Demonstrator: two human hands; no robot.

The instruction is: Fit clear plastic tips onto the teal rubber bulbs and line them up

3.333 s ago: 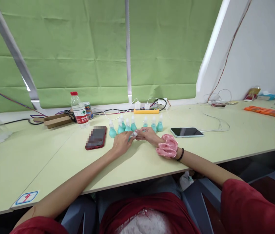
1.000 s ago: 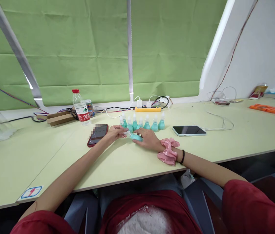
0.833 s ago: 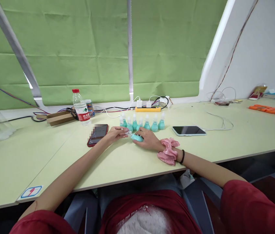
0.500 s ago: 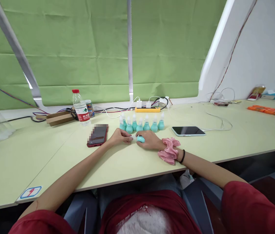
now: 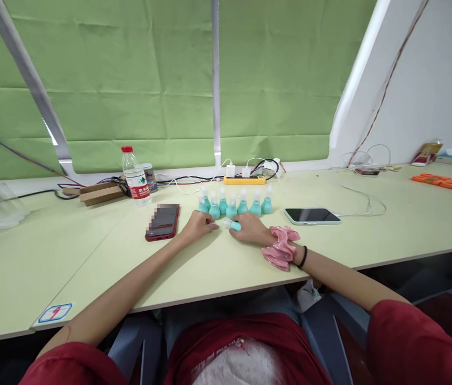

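Note:
My right hand [image 5: 252, 228] is closed around a teal squeeze-bulb nasal aspirator [image 5: 235, 226], which lies on its side just above the table. Its clear tip [image 5: 226, 222] points left, toward my other hand. My left hand [image 5: 198, 228] has its fingers pinched together close to that tip, with a small gap between. Something small and pale shows at the fingertips, too small to make out. Right behind both hands stands a cluster of several similar teal bulb aspirators [image 5: 243, 206], upright with clear tips on top.
A dark red phone [image 5: 163, 222] lies left of my hands, a pale-cased phone [image 5: 312, 216] to the right. Farther back are a water bottle [image 5: 136, 179], a can [image 5: 150, 176], a cardboard box [image 5: 103, 193] and a yellow power strip [image 5: 244, 181] with cables. Orange packs [image 5: 446, 182] lie far right.
The aspirator in my right hand has turned, so its clear tip now shows pointing left. My hands are slightly farther apart. The whole view has shifted a little.

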